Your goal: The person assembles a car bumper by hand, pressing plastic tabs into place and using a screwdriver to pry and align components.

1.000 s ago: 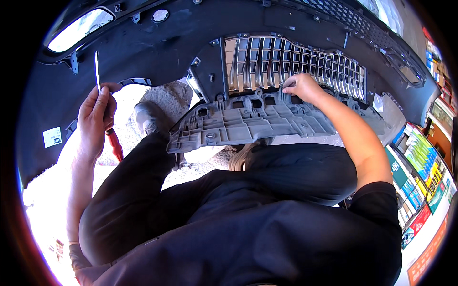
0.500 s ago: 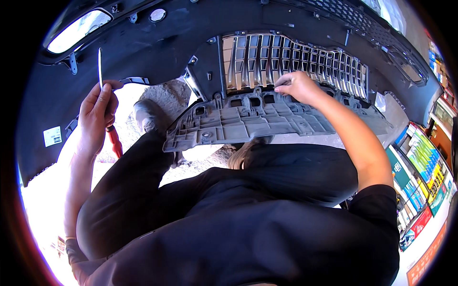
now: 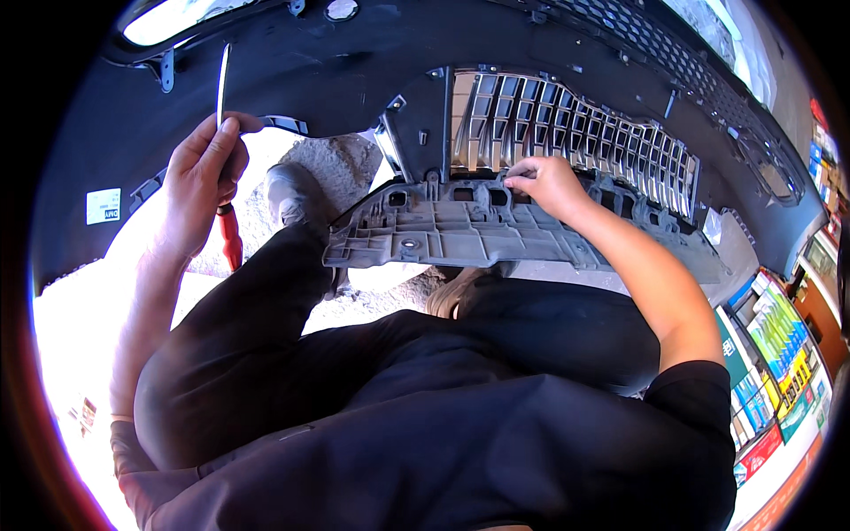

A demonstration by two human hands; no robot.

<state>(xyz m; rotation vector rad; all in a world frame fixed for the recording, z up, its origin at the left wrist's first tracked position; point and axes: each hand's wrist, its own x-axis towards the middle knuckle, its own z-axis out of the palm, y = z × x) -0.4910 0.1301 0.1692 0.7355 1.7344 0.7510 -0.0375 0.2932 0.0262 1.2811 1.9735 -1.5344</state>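
My left hand is raised at the left, its fingers wrapped round the thin metal shaft of a screwdriver. The shaft points up and the red handle hangs below the fist. My right hand is closed in a pinch at the upper edge of a ribbed grey plastic panel. What its fingertips hold, if anything, is too small to tell. Just beyond them stands a chrome grille, set in the back of a large black car bumper that spans the far side.
Below the panel are my dark-trousered legs and a shoe on rough, brightly lit ground. At the right stands a shelf of coloured boxes. A white label sticks to the bumper's left part.
The view has shifted, so the bumper and panel appear farther right. My right fingertips have moved left and nearer along the panel's upper edge. The left hand keeps its grip on the screwdriver.
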